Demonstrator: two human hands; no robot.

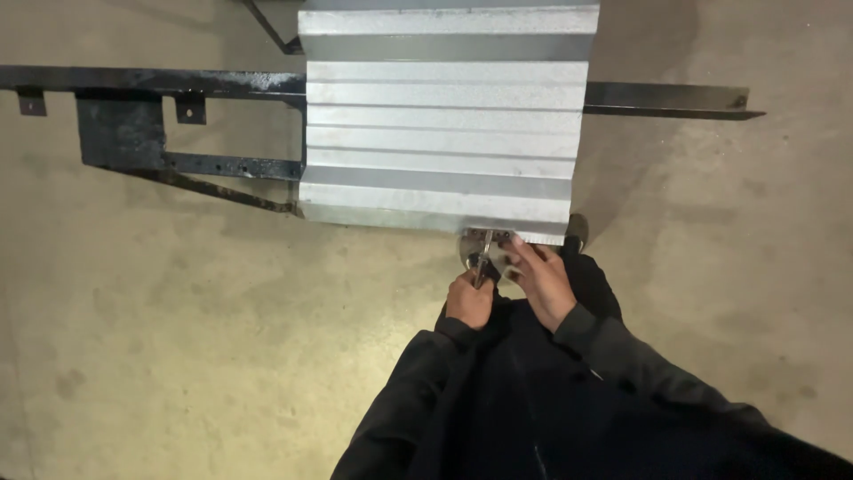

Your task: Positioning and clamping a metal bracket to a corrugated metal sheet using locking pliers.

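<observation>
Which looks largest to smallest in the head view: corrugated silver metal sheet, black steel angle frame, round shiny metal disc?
1. Corrugated silver metal sheet, by area.
2. Black steel angle frame, longer but thin, partly hidden.
3. Round shiny metal disc, under both hands.

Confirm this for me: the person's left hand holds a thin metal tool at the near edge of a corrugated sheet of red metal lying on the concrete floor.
Not quite. The head view shows the corrugated sheet is silvery grey, not red. The rest stands: the left hand holds a thin metal tool at the sheet's near edge, on the concrete floor.
</observation>
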